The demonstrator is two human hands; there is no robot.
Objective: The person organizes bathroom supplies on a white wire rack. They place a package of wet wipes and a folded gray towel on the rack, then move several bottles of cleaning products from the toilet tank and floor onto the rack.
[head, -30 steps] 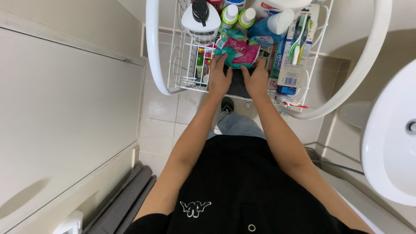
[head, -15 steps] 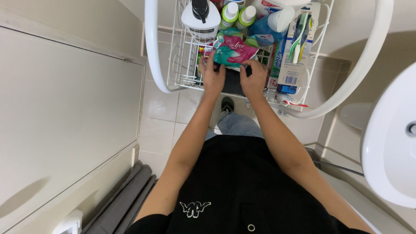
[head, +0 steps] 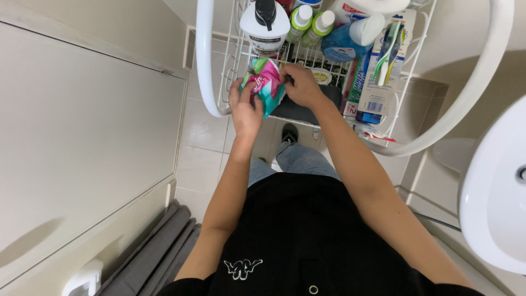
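Pink-teal soft packet (head: 264, 85): likely light, crinkly, pliable; pinch at edges. Left hand (head: 245, 109) cups its side; right hand (head: 301, 85) grips top edge, over white wire basket (head: 230, 71).

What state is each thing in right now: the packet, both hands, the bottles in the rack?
Pink and teal packet: lifted at the rack's front, gripped from both sides.
Left hand: closed on the packet.
Right hand: closed on the packet.
White pump bottle: upright, capped.
Green bottles: upright, capped.
Wire rack: full.
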